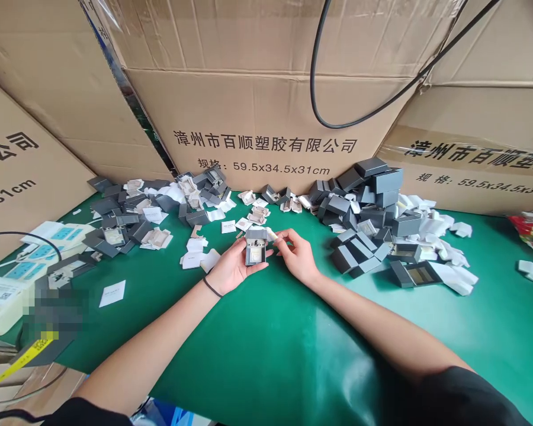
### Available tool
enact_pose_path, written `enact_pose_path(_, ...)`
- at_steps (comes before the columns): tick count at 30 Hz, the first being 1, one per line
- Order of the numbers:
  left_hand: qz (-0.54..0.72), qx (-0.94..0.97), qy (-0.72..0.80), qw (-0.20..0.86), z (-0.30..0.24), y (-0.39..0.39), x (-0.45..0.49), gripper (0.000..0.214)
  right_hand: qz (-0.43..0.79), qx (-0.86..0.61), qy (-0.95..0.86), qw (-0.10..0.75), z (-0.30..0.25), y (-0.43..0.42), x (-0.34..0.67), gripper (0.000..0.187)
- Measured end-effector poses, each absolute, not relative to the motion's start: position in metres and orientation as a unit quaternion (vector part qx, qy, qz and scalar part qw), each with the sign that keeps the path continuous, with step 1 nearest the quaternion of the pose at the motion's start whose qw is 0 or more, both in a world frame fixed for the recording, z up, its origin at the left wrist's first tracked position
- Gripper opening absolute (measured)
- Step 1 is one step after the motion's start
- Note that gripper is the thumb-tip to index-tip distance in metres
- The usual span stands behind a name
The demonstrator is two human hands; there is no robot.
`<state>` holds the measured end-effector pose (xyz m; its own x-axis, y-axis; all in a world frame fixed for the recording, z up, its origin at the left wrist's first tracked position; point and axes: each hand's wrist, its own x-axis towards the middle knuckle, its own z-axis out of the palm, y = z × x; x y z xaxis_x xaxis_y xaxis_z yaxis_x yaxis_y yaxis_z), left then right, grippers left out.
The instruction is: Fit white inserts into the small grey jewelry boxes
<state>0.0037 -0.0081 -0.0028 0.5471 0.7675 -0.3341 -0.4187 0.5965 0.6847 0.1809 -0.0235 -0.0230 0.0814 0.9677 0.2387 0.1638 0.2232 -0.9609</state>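
Note:
My left hand [231,266] holds a small open grey box [255,248] above the green table [266,349], fingers wrapped under it. My right hand [295,254] is just right of the box and pinches a small white piece [272,235] at the box's upper right corner. A black band sits on my left wrist. Piles of grey boxes and white inserts lie to both sides.
A heap of grey boxes [364,213] and white paper pieces [444,248] lies at right. More boxes and inserts [128,219] lie at left. Large cardboard cartons [266,106] wall the back. A black cable [320,89] hangs above. White packets [48,242] lie at far left.

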Motion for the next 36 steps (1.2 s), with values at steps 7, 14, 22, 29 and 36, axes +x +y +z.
enact_pose_path(7, 0.315, 0.263, 0.309, 0.858, -0.001, -0.010, -0.001, 0.046, 0.391, -0.527, -0.554, 0.512, -0.030, -0.011, 0.191, 0.025)
enact_pose_path(14, 0.350, 0.295, 0.336, 0.823, 0.006, -0.023, 0.006, 0.047, -0.001, -0.415, -0.697, 0.584, -0.003, -0.027, 0.200, 0.012)
enact_pose_path(22, 0.380, 0.326, 0.295, 0.814, 0.001, -0.024, 0.008, 0.049, -0.118, -0.346, -0.901, 0.235, -0.002, -0.028, 0.188, 0.035)
enact_pose_path(29, 0.399, 0.317, 0.317, 0.800, 0.003, -0.025, 0.011, 0.039, -0.182, -0.343, -0.906, 0.171, 0.013, -0.032, 0.185, 0.037)
enact_pose_path(36, 0.400, 0.327, 0.319, 0.795, 0.004, -0.026, 0.014, 0.038, -0.166, -0.338, -0.918, 0.126, 0.015, -0.032, 0.186, 0.033)
